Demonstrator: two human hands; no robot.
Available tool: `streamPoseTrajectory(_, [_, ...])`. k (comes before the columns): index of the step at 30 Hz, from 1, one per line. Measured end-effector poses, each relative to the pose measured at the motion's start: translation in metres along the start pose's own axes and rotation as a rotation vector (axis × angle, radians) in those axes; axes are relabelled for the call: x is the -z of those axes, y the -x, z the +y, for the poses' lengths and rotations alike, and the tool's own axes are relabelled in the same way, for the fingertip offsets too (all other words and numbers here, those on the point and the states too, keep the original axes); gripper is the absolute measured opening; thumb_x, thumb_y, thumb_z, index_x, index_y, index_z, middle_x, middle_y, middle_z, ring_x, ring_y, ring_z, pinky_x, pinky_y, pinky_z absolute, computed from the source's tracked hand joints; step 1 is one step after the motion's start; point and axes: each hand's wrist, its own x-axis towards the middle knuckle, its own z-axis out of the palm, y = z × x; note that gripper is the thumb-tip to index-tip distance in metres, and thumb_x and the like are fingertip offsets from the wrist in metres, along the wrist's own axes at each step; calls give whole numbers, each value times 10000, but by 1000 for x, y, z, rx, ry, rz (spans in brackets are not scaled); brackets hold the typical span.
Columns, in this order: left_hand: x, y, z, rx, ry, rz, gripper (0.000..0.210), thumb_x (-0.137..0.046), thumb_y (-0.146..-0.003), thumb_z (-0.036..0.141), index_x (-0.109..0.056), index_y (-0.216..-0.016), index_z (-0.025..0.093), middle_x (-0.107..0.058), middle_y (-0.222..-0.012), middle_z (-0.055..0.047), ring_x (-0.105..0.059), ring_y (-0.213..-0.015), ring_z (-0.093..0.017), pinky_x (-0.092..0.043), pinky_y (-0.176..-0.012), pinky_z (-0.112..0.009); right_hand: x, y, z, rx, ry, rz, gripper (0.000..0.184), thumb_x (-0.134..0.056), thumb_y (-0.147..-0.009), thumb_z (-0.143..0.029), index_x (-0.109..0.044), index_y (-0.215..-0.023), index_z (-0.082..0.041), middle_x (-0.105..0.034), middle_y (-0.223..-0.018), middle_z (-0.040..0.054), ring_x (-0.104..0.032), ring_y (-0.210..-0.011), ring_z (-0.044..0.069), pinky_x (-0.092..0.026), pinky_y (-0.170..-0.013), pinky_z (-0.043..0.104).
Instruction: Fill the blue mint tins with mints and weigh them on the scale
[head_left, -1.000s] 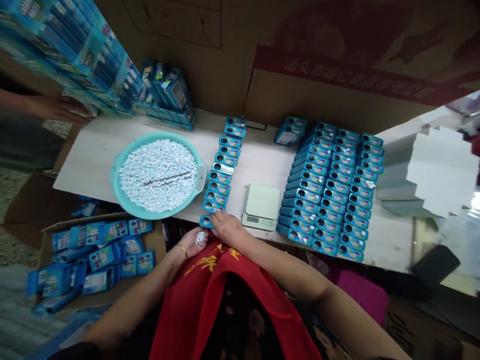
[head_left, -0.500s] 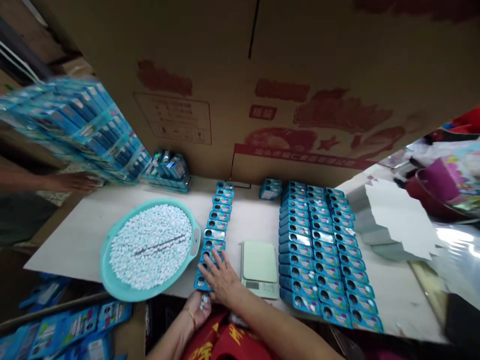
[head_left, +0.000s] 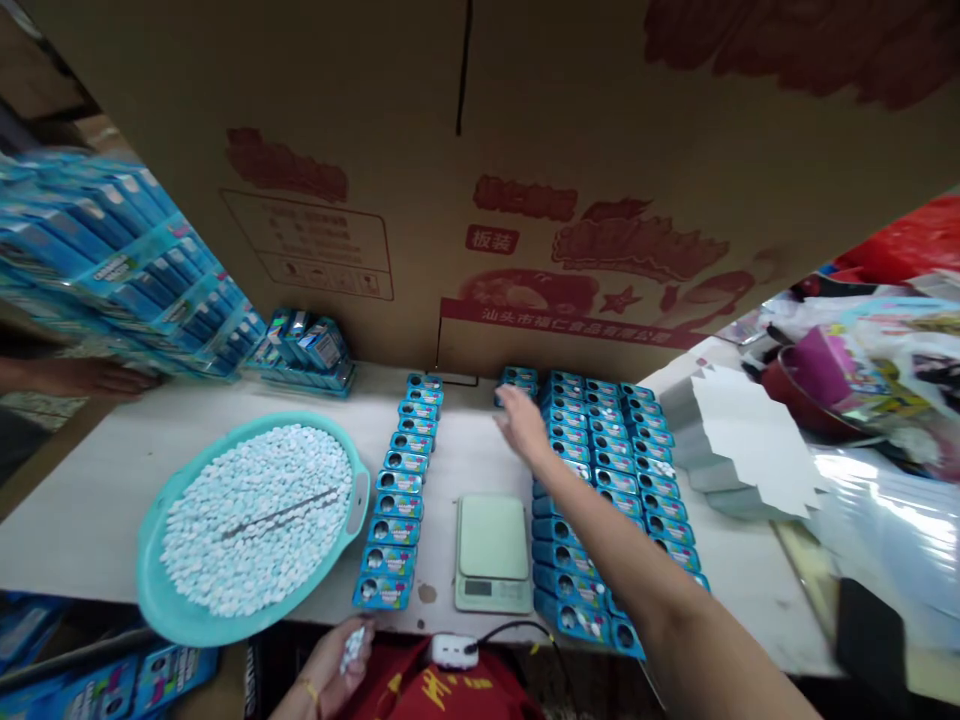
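Note:
My right hand (head_left: 523, 425) stretches out over the white table (head_left: 90, 500), fingers spread, beside the blue boxes (head_left: 517, 380) at the far end of the big block of open blue boxes (head_left: 607, 470). It holds nothing. My left hand (head_left: 337, 655) stays low by my lap below the table's near edge, cupping a few small white candies (head_left: 352, 645). A single column of open blue boxes (head_left: 401, 480) runs down the table's middle, next to a teal basin (head_left: 150, 590) heaped with white candies. A small pale green scale (head_left: 493, 550) sits between the column and the block.
A tall cardboard wall (head_left: 525, 150) backs the table. Stacked blue packs (head_left: 112, 270) fill the left, where another person's hand (head_left: 90, 378) rests. Folded white cartons (head_left: 742, 450) and plastic bags lie at the right. A box of blue packs (head_left: 112, 680) sits low left.
My right hand left the near end of the box column and reached forward to the far boxes. The view tilted up. My left hand kept its candies.

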Motion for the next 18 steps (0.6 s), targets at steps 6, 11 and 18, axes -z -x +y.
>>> streamPoseTrajectory(6, [29, 30, -19, -108, 124, 127, 98, -570, -722, 124, -509, -649, 149, -472, -462, 26, -416, -321, -43, -248, -266, -109, -9, -79, 91, -181, 208, -236, 819, -673, -627, -231, -254, -1328, -168, -292, -1343, 136, -219, -1242, 301, -328, -923, 369])
streamPoseTrajectory(11, [16, 52, -26, -134, 168, 98, 81, -571, -725, 140, -525, -658, 143, -478, -501, 23, -419, -342, -44, -272, -277, -121, -23, -64, 85, -145, 275, -221, 757, -645, -655, -255, -288, -1311, -138, -360, -1235, 177, -389, -1070, 320, -361, -840, 376])
streamPoseTrajectory(18, [-33, 66, -6, -93, 48, -159, 94, -517, -769, 128, -530, -682, 95, -448, -525, 20, -375, -382, -15, -231, -298, -94, -11, 11, 72, -7, 164, -314, 433, -513, -756, -218, -475, -1183, -159, -471, -1074, 120, -472, -966, 214, -385, -796, 283])
